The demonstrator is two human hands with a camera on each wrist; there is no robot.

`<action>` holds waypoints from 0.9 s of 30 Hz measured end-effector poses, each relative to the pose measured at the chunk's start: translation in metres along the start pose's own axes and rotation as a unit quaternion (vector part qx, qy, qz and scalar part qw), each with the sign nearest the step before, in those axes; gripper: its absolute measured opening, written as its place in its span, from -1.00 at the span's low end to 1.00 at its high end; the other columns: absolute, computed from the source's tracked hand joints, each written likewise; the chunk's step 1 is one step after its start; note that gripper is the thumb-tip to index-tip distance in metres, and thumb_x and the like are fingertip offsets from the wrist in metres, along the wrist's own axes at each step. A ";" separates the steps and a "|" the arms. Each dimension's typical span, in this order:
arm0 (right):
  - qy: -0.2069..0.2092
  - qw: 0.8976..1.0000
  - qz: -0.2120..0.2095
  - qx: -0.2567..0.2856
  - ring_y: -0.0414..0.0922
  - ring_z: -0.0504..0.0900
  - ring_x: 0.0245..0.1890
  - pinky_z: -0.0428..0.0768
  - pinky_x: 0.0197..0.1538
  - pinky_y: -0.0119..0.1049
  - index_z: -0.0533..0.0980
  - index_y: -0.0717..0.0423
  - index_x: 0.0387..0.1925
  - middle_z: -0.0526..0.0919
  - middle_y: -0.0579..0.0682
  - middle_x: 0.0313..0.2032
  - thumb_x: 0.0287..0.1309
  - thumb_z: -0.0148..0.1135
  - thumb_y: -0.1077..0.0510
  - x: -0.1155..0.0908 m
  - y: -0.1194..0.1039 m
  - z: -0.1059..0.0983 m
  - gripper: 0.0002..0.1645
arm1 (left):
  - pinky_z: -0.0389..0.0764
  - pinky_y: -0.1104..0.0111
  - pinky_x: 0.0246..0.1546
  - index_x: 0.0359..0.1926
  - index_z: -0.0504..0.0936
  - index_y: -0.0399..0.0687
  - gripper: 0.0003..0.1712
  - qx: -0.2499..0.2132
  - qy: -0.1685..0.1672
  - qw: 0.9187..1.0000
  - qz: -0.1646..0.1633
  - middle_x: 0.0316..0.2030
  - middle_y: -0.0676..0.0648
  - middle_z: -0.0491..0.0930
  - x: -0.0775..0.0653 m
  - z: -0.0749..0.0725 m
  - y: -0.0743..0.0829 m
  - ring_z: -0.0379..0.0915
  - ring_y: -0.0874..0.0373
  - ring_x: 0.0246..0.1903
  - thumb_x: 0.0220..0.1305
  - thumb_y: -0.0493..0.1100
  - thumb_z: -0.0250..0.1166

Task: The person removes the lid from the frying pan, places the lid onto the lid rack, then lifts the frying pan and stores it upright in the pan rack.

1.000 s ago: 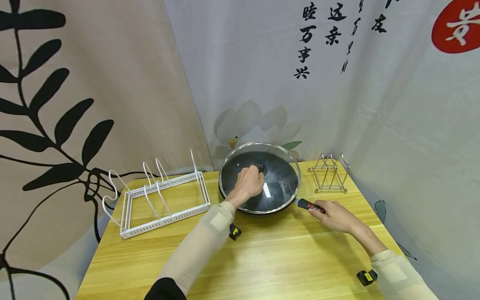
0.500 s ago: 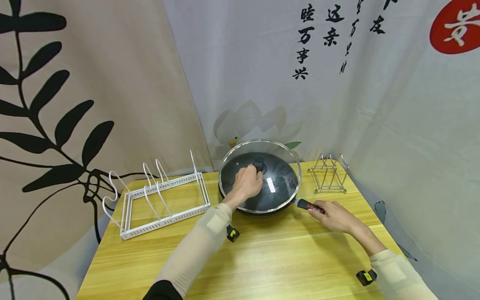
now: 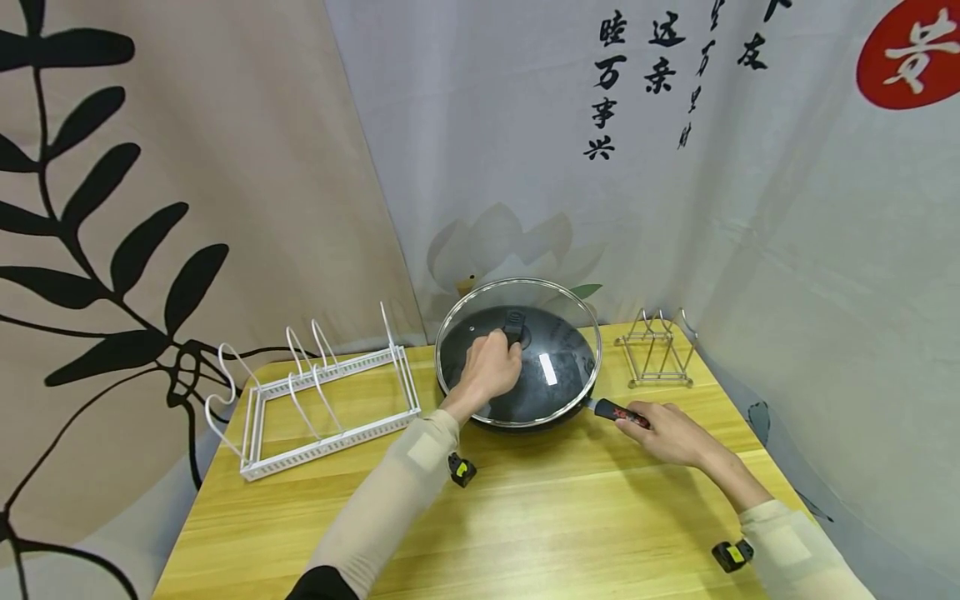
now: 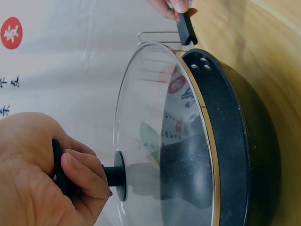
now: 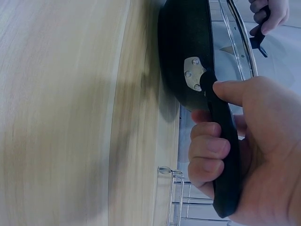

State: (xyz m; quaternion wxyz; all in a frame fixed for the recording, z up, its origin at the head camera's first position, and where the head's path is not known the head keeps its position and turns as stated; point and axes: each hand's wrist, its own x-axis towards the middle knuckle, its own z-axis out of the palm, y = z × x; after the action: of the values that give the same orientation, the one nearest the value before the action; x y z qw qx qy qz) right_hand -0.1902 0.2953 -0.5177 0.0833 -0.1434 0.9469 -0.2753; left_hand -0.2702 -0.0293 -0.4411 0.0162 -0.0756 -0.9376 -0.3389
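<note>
The person's left hand grips the knob of the glass lid, fingers curled tight around it. The right hand is wrapped round the black handle of the pan, thumb laid along the top near the riveted end. The lid is just above the pan, apart from it: the left wrist view shows the pan's inner wall and rivets in the gap between the two rims. The pan sits at the far side of the table, close to the cloth. Over on the person's left, near the pan, stands a white rack with upright loops; on the right, beyond the handle, a small wire rack. Pale sleeves cover both forearms. The cloth carries black leaves, brushed characters and a red seal.
</note>
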 end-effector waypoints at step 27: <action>0.002 1.000 0.004 0.005 -0.26 0.36 -0.56 0.32 -0.43 -0.37 0.61 -0.03 -0.16 0.47 -0.13 -0.48 0.71 0.23 -0.10 0.000 -0.003 -0.001 -0.71 | 0.72 0.04 -0.17 0.08 0.71 -0.34 -0.57 -0.027 0.028 0.999 0.025 -0.31 -0.26 0.70 -0.001 -0.009 -0.006 0.69 -0.15 -0.31 0.74 -0.03 0.13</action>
State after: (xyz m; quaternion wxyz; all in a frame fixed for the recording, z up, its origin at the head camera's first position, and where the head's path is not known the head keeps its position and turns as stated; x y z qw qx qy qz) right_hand -0.1896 0.2931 -0.5149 0.0828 -0.1386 0.9463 -0.2801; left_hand -0.2707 -0.0394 -0.4384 0.0490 -0.0898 -0.9251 -0.3657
